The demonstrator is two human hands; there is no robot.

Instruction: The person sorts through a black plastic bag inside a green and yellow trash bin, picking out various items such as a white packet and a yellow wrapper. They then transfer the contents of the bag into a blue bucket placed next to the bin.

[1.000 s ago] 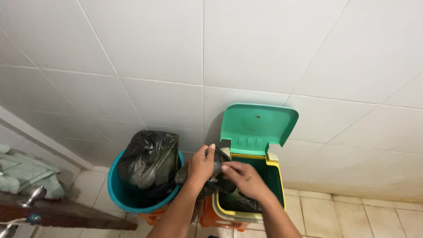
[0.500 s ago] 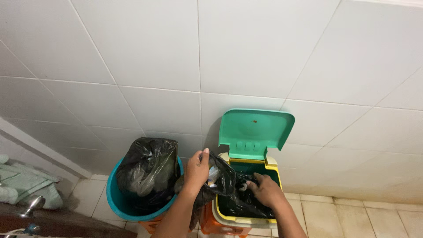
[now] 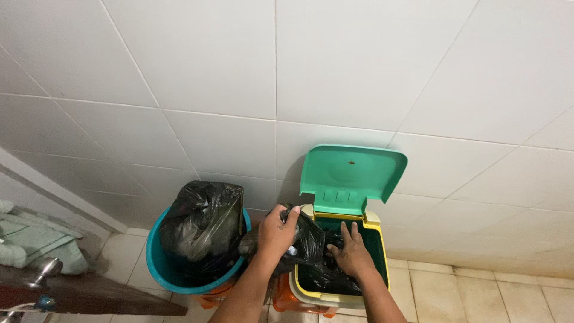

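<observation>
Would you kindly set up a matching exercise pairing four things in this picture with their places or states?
Things:
1. green lid
2. teal bucket
3. left hand
4. right hand

States:
A. gripping the black liner at the bin's rim
B. flipped up against the tiled wall
C. holding a full black bag
D. pressed down inside the bin

Pairs: 1-B, 2-C, 3-A, 4-D

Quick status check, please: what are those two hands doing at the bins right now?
Left hand grips black liner bag at rim. Right hand pressed into liner inside yellow bin, green lid up. Full teal bucket alongside, not obstructing.
</observation>
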